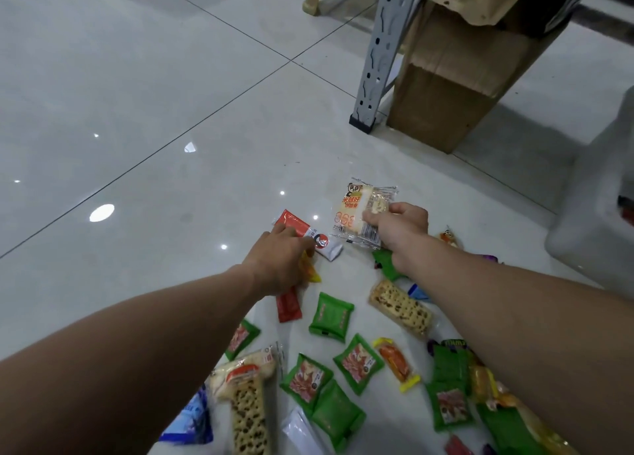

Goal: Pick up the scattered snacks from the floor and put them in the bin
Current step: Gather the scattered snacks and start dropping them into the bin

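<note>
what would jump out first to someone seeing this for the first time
Two bare arms reach in from the bottom edge: the right hand pinches a clear cracker packet with orange print, while the left hand rests on a red and white sachet on the glossy tile floor. Below them lies a scatter of wrappers, mostly green snack packs. A grey bin stands at the right edge.

Bare floor (120, 94) leftward, shelf post (380, 53) and cardboard box (456, 87) ahead-right
</note>
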### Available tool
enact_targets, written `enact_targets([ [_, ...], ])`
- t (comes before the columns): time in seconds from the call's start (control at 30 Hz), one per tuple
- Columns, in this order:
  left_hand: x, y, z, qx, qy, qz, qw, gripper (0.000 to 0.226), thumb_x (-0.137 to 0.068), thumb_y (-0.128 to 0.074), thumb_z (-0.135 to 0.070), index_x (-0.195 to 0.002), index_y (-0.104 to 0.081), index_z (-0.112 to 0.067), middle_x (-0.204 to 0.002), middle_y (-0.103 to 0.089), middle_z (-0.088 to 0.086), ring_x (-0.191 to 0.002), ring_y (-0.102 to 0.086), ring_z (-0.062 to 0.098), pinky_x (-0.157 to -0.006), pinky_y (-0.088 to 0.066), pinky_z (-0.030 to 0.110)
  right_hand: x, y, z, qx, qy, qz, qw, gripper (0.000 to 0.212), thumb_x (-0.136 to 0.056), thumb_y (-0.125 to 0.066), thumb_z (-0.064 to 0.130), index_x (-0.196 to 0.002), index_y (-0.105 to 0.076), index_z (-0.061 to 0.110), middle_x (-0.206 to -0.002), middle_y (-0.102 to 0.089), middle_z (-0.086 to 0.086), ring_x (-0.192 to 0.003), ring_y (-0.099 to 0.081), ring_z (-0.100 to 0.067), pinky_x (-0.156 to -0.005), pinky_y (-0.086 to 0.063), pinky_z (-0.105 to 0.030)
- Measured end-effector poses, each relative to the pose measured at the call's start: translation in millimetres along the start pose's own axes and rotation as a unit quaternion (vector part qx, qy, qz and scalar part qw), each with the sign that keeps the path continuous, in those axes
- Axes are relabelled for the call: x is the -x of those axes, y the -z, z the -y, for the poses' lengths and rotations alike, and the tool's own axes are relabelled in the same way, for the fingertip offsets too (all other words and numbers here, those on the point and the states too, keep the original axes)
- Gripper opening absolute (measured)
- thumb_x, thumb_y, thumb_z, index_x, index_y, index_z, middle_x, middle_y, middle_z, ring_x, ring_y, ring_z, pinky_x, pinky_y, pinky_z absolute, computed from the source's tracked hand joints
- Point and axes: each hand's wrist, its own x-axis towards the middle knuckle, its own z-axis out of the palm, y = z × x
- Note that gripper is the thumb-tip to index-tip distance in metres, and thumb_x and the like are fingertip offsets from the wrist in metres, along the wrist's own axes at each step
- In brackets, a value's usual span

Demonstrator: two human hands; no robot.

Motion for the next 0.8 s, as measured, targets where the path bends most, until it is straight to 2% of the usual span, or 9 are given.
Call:
enact_targets([
  [0.07,-0.1,1.0,0.2,0.013,0.007,0.008,1.000,0.039,-0.080,-0.070,-0.033,-0.113,-0.054,-0.023,-0.116,-0.053,0.005,-0.114,-0.040,0.026,-0.088,-0.040,0.036,-0.9,2.9,0.4,-0.002,-0.002,0.004,1.000,0.031,-0.078,-0.077,0.006,-0.076,-0.051,0.021,-0.087,-0.061,-0.002,-0.075,-0.063,-0.015,-0.074,-0.054,-0.028],
  [0.13,-1.6,-0.3,2.3,0.031,0.020,0.006,0.999,0.030,-0.079,-0.071,-0.032,-0.099,-0.053,-0.021,-0.109,-0.057,0.004,-0.107,-0.046,0.025,-0.082,-0.043,0.035,-0.9,7.4,1.5,-0.012,0.002,0.012,1.000,0.033,-0.080,-0.075,0.005,-0.074,-0.048,0.022,-0.078,-0.056,0.002,-0.064,-0.055,-0.006,-0.062,-0.047,-0.020],
  [0.23,-3.6,-0.1,4.5,0.148,0.066,0.012,0.987,0.025,-0.084,-0.067,-0.029,-0.077,-0.044,-0.022,-0.090,-0.066,0.003,-0.083,-0.063,0.022,-0.069,-0.053,0.038,-1.1,14.4,3.6,-0.014,0.011,0.005,1.000,0.030,-0.079,-0.076,0.006,-0.077,-0.050,0.021,-0.085,-0.058,0.000,-0.065,-0.055,-0.006,-0.064,-0.047,-0.021],
  [0.3,-4.1,5.5,2.1,0.175,0.075,0.004,0.982,0.018,-0.087,-0.062,-0.017,-0.080,-0.046,-0.022,-0.089,-0.065,0.003,-0.081,-0.063,0.023,-0.072,-0.055,0.040,-0.6,18.4,6.4,-0.016,0.012,0.002,1.000,0.030,-0.078,-0.077,0.006,-0.083,-0.051,0.020,-0.094,-0.062,-0.003,-0.072,-0.060,-0.012,-0.073,-0.052,-0.027],
  [0.4,-7.5,17.4,-3.2,0.188,0.079,-0.044,0.978,0.023,-0.082,-0.072,-0.020,-0.093,-0.053,-0.016,-0.091,-0.061,0.004,-0.082,-0.056,0.024,-0.069,-0.048,0.035,0.2,27.3,11.6,-0.025,0.012,-0.002,1.000,0.031,-0.075,-0.079,0.005,-0.078,-0.052,0.021,-0.102,-0.068,-0.007,-0.085,-0.069,-0.022,-0.083,-0.057,-0.037],
  [0.53,-18.2,33.4,-17.4,0.262,0.092,-0.112,0.954,0.021,-0.083,-0.072,-0.016,-0.087,-0.052,-0.013,-0.078,-0.057,-0.005,-0.066,-0.050,0.008,-0.051,-0.036,0.018,0.4,47.6,19.7,-0.032,0.021,-0.008,0.999,0.024,-0.077,-0.078,0.006,-0.087,-0.061,0.019,-0.099,-0.070,-0.008,-0.079,-0.071,-0.020,-0.077,-0.059,-0.036],
  [0.6,-26.9,40.3,-29.6,0.282,0.092,-0.129,0.946,0.019,-0.085,-0.071,-0.017,-0.088,-0.053,-0.012,-0.087,-0.060,0.001,-0.066,-0.051,0.007,-0.048,-0.035,0.019,1.3,59.6,22.7,-0.040,0.033,-0.017,0.999,0.025,-0.078,-0.077,0.006,-0.098,-0.064,0.015,-0.098,-0.071,-0.007,-0.075,-0.071,-0.017,-0.075,-0.060,-0.034],
  [0.7,-41.5,49.4,-54.7,0.331,0.090,-0.155,0.926,0.022,-0.085,-0.071,-0.025,-0.086,-0.054,-0.011,-0.093,-0.059,0.006,-0.063,-0.050,0.018,-0.042,-0.037,0.021,1.9,82.2,25.7,-0.040,0.053,-0.046,0.997,0.023,-0.075,-0.081,0.010,-0.088,-0.064,0.019,-0.095,-0.072,-0.006,-0.078,-0.071,-0.018,-0.080,-0.059,-0.037],
  [0.8,-54.1,59.2,-89.1,0.369,0.083,-0.174,0.909,0.024,-0.083,-0.074,-0.029,-0.086,-0.056,-0.012,-0.090,-0.060,0.003,-0.071,-0.051,0.018,-0.053,-0.037,0.028,2.3,112.7,28.7,-0.054,0.068,-0.067,0.994,0.024,-0.071,-0.082,0.009,-0.083,-0.064,0.019,-0.090,-0.072,-0.005,-0.080,-0.071,-0.021,-0.082,-0.058,-0.041],
])
